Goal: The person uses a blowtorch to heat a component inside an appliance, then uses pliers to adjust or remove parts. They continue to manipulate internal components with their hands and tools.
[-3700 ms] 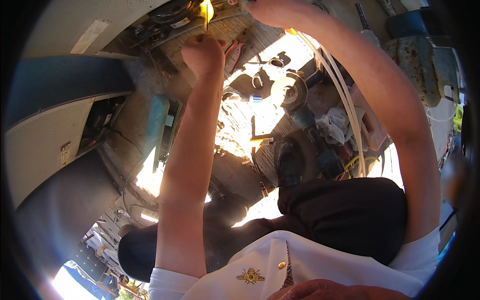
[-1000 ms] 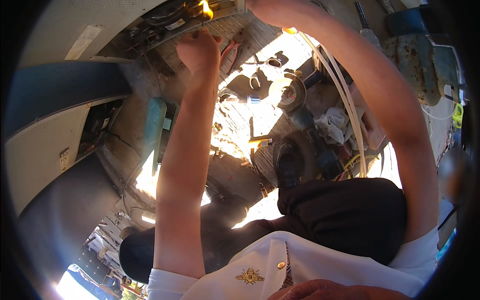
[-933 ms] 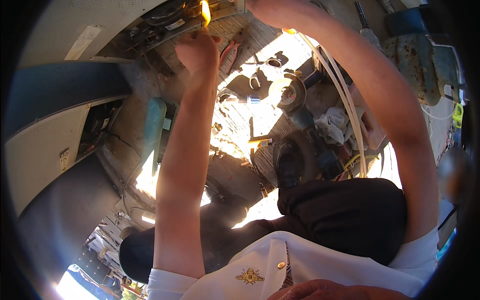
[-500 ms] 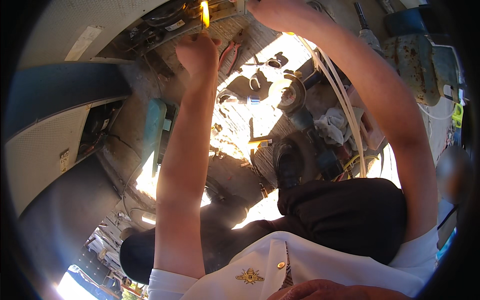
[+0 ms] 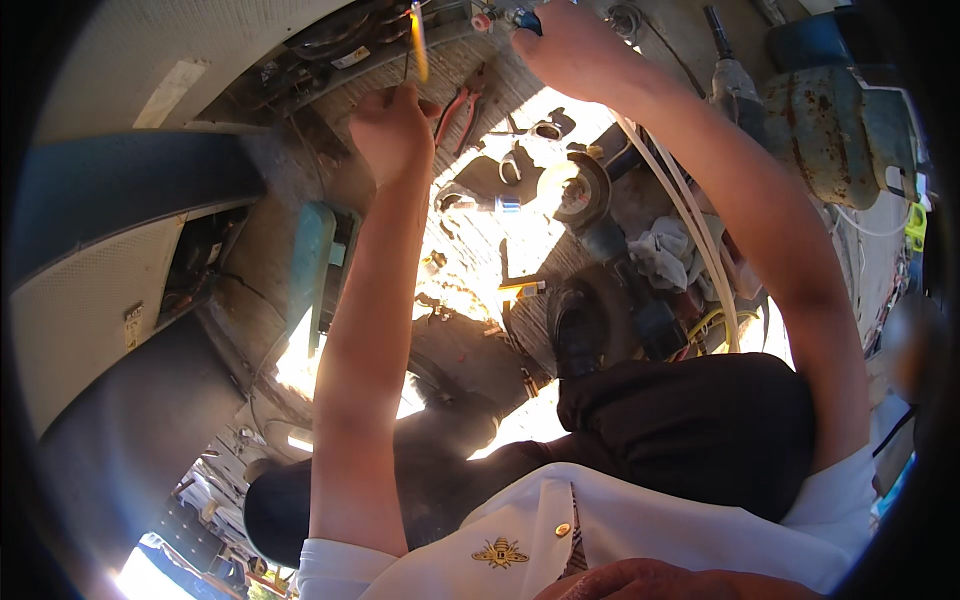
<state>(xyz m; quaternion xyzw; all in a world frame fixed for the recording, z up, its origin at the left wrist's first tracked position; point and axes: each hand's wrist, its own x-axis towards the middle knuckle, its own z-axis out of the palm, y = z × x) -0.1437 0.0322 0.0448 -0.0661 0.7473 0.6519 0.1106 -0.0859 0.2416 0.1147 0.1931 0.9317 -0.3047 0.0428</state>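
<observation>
My left hand (image 5: 392, 132) is closed around a thin dark rod (image 5: 406, 68) that sticks up from the fingers toward the open base of a pale machine. Just above it shows a yellow-orange streak like a flame (image 5: 419, 45). Near the top edge, my right hand (image 5: 575, 55) grips what looks like a gas torch (image 5: 524, 19), of which a dark blue part shows beyond the fingers. A small reddish knob (image 5: 482, 22) sits to its left. Two pale hoses (image 5: 690, 210) run down from beneath my right forearm. Pliers with red handles (image 5: 460, 108) lie beside my left hand.
An angle grinder (image 5: 580, 190) lies on the sunlit floor among metal clamp-like rings (image 5: 511, 166). A rusty blue-green tank (image 5: 825, 135) stands at the right. A crumpled white cloth (image 5: 665, 250) lies near the hoses. A perforated cream panel (image 5: 95, 290) fills the left.
My right hand has moved down and slightly right, bringing the blue part and reddish knob into view. The flame looks thinner and longer. My left hand has barely shifted.
</observation>
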